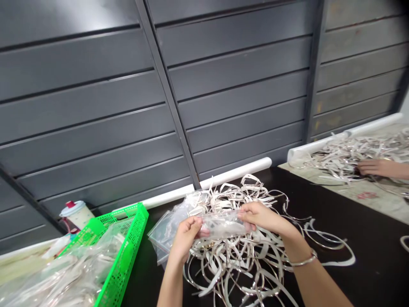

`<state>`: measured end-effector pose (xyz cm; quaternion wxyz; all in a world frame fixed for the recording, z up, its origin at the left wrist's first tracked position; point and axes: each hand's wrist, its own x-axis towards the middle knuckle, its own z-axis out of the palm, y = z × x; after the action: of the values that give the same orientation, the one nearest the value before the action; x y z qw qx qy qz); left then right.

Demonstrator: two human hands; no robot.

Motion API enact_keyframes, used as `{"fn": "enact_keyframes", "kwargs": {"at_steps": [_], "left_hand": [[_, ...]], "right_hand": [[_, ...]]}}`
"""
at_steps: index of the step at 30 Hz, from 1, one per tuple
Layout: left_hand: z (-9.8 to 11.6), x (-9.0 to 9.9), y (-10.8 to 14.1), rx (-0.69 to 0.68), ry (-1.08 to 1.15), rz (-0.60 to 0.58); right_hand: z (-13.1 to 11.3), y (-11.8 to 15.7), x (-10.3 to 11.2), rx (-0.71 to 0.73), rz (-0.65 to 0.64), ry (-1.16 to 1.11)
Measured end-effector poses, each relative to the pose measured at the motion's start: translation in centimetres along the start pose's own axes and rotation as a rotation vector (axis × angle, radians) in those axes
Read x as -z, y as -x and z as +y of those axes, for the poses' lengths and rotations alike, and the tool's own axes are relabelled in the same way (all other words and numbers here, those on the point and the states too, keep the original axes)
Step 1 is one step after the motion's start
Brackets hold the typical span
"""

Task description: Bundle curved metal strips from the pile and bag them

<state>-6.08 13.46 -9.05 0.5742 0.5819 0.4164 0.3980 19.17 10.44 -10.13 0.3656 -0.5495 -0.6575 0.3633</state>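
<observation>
A clear plastic bag [222,225] is stretched between my two hands, above a loose heap of thin curved bands [230,273], white and metallic. My left hand [188,234] pinches the bag's left end. At the right end, my right hand [263,217] grips it between thumb and fingers; a bracelet circles that wrist. Whether anything lies inside the bag is too blurred to tell. Flat clear bags [164,230] lie in a stack on the dark table, just left of the heap.
A green crate [123,260] with filled clear bags [73,273] stands at the left. Behind it is a lidded cup [76,214]. White rolls [236,172] line the grey wall. Another person's hand [377,167] touches a second heap of bands [370,149] at the right.
</observation>
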Motion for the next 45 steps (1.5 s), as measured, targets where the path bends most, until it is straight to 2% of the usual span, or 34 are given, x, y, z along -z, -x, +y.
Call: {"fn": "enact_keyframes", "kwargs": {"at_steps": [3,5,8,11,14,18,22,24,26,29,31,33,37,38,40,42,45], "left_hand": [[-0.4,-0.5,-0.1,-0.020,-0.060,-0.010],[-0.4,-1.1,0.1,-0.071,-0.154,-0.055],[-0.1,-2.0,0.6,-0.183,-0.341,-0.101],[0.0,-2.7,1.0,-0.238,-0.447,-0.086],[0.0,-2.7,1.1,-0.248,-0.454,-0.054],[0.0,-2.1,0.8,-0.267,-0.325,0.047],[-0.2,-1.6,0.3,-0.279,-0.135,0.172],[-0.3,-1.7,0.4,-0.321,-0.050,0.227],[-0.2,-2.0,0.7,-0.381,0.051,0.297],[0.3,-2.7,1.8,-0.453,0.222,0.401],[0.9,-3.0,2.6,-0.451,0.273,0.416],[1.4,-3.1,3.2,-0.426,0.234,0.332],[1.9,-2.6,3.7,-0.363,-0.112,-0.007],[1.8,-2.5,3.8,-0.339,-0.198,-0.063],[1.5,-2.3,3.6,-0.290,-0.245,-0.099],[1.2,-1.8,3.2,-0.247,-0.142,-0.042],[1.1,0.6,1.9,-0.232,0.003,0.247]], "right_hand": [[-0.9,0.6,0.3,0.073,0.122,0.173],[-2.1,0.9,-0.3,0.121,0.169,0.248],[-3.9,1.1,-2.4,0.207,0.084,0.281],[-4.6,0.9,-4.5,0.288,0.025,0.296],[-4.3,0.8,-4.5,0.301,0.035,0.332],[-2.9,1.2,-1.3,0.224,-0.015,0.292],[-1.5,1.3,1.2,0.170,0.051,0.103],[-1.1,0.9,1.0,0.182,0.126,-0.032],[-1.3,0.2,0.1,0.211,0.149,-0.152],[-2.2,-0.5,-2.0,0.219,0.055,-0.198],[-2.9,-0.4,-3.2,0.215,0.044,-0.190],[-3.4,0.1,-3.9,0.193,0.099,-0.236],[-3.2,1.2,-3.9,0.122,0.203,-0.448],[-3.1,1.4,-3.8,0.122,0.213,-0.495],[-2.9,1.6,-3.6,0.146,0.221,-0.553],[-2.9,1.7,-3.3,0.180,0.245,-0.568],[-2.9,2.0,-2.7,0.215,0.333,-0.549]]}}
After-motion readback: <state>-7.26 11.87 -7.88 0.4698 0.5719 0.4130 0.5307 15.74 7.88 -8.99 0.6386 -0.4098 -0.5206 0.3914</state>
